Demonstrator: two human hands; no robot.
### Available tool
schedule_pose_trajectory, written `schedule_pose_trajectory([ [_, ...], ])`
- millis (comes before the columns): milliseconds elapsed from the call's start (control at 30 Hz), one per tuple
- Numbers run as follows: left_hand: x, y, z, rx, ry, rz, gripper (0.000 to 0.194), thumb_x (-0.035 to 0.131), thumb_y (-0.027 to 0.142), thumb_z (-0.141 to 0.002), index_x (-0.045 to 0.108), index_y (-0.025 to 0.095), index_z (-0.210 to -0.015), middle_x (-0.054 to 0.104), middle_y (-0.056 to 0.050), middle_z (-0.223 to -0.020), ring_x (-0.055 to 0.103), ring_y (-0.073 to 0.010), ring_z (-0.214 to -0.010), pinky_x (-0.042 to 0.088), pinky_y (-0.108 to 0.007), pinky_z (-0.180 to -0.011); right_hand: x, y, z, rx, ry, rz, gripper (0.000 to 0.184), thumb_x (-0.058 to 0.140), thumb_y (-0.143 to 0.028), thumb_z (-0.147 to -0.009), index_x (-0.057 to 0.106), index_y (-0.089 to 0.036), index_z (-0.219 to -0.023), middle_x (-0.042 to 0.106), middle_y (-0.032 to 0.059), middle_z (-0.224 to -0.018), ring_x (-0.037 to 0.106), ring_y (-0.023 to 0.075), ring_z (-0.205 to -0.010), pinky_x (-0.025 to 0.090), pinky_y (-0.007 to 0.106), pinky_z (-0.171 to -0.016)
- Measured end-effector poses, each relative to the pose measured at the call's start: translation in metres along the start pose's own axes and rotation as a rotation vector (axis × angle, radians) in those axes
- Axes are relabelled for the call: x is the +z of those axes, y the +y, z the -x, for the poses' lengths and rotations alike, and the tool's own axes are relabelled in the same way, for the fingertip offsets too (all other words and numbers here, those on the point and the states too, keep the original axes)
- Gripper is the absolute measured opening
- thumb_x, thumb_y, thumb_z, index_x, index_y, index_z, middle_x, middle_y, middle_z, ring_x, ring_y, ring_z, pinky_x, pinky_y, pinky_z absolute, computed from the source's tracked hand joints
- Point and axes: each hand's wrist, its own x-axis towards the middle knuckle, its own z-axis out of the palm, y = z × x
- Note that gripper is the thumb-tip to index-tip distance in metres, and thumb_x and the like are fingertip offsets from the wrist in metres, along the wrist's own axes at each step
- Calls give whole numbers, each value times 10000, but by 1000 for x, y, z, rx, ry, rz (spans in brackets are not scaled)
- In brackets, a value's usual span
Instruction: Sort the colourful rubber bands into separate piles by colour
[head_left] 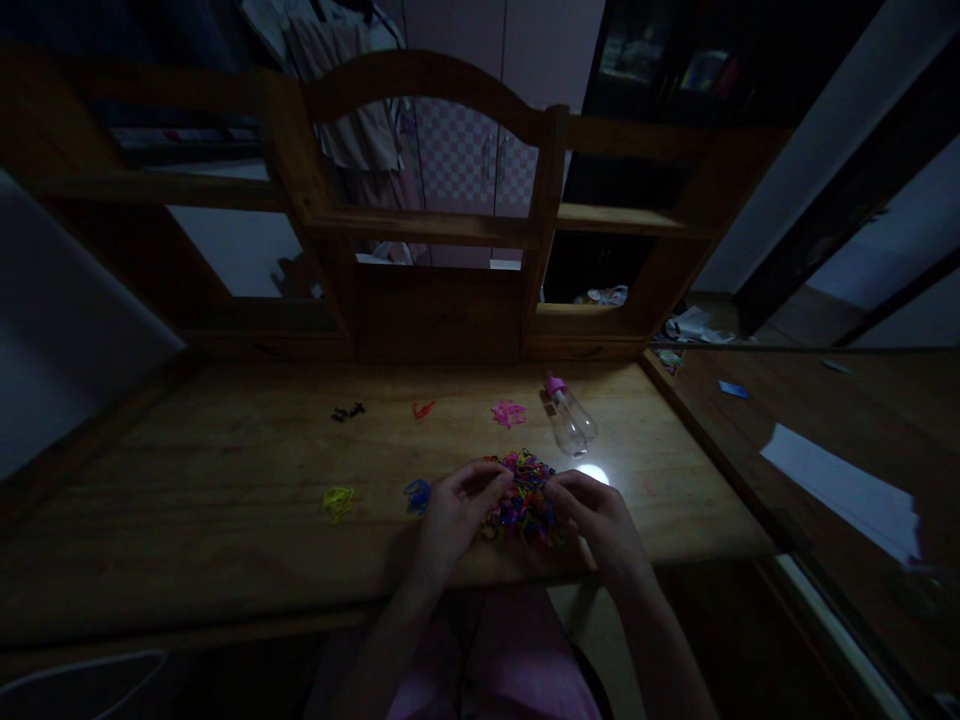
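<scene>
A pile of small, thin, many-coloured loops or strips (525, 500) lies near the desk's front edge; the light is too dim to tell their exact kind. At the pile's left side is my left hand (469, 500), thumb and forefinger pinched together. My right hand (592, 505) closes in a pinch over the right side. Whatever sits between the fingertips of either hand is too small to make out. Sorted by colour, smaller heaps lie around: blue (417, 496) beside my left hand, yellow (338, 502), black (348, 411), red (423, 409) and pink (509, 413).
A clear bulb-shaped bottle with a pink cap (571, 418) lies behind the pile. Wooden shelving (439, 290) rises at the desk's back. On the right, a lower brown surface holds white paper sheets (844, 490) and a blue card (733, 389).
</scene>
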Motion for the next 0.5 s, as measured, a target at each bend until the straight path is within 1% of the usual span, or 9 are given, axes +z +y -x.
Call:
schedule_pose_trajectory([
  [133, -9, 1, -2, -16, 20, -11, 282, 727, 387, -769, 717, 146, -916, 746, -61, -856, 711, -187, -766, 575, -278, -744, -5, 9, -4, -45, 40, -8, 340, 773, -498, -727, 706, -171, -793, 660, 27, -746, 588, 170, -686, 456, 244, -603],
  [233, -16, 0, -3, -25, 15, -30, 303, 727, 391, -769, 716, 137, -934, 748, -75, -874, 712, -193, -783, 573, -285, -751, -9, 13, -5, -44, 66, 26, 323, 762, -488, -749, 714, -180, -835, 679, 31, -775, 609, 186, -722, 464, 246, -611],
  [333, -21, 0, -2, -29, 7, -31, 299, 714, 388, -782, 721, 137, -946, 750, -81, -911, 712, -193, -816, 567, -283, -781, -10, 12, -4, -47, 76, 54, 322, 748, -491, -765, 713, -182, -848, 685, 32, -780, 617, 192, -726, 460, 242, -592],
  [500, -24, 3, -1, -12, -3, -78, 262, 686, 350, -810, 737, 160, -983, 744, -81, -998, 703, -200, -881, 556, -299, -825, -8, 8, -3, -59, 59, 52, 345, 741, -508, -768, 718, -173, -845, 697, 47, -800, 632, 209, -755, 483, 258, -628],
])
